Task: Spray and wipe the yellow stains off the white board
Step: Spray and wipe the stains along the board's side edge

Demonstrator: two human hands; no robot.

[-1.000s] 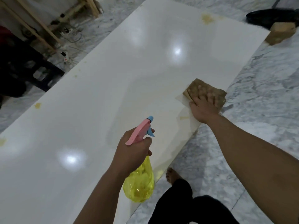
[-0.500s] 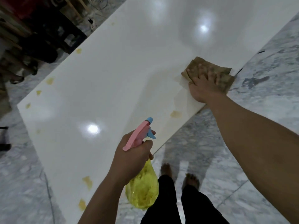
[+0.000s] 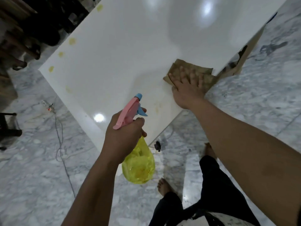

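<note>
Left hand gripping spray bottle (pink head), right hand flat, fingers spread, pressing brown cloth on white board

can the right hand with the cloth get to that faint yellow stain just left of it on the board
Probably yes. The right hand presses the brown cloth flat on the white board, and the faint stain lies on bare board just beside it; the spray bottle hangs nearer the camera.

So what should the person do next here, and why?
Probably slide the cloth under the right hand back along the near edge to the faint yellow smear. That mark lies just in front of the bottle held in the left hand, and the board there looks not yet wiped.
</note>
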